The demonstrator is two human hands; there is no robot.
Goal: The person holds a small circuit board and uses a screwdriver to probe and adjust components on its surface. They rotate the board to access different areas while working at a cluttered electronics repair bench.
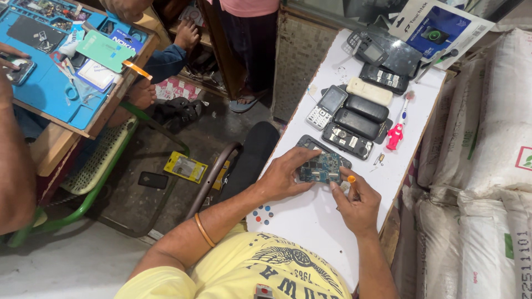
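Observation:
My left hand (285, 174) grips a blue-green phone circuit board (320, 168) over an opened dark phone body (310, 145) on the white table (302, 221). My right hand (357, 202) holds a small screwdriver with an orange tip (351, 179), its end touching the board's right edge. A bangle sits on my left forearm.
Several phones and phone parts (354, 111) lie in a row farther along the table, with a red and white toothbrush (398, 130) and a boxed card (438, 27). White sacks (487, 155) are stacked at right. Another person works at a blue mat bench (50, 88) at left; a chair (233, 166) stands beside the table.

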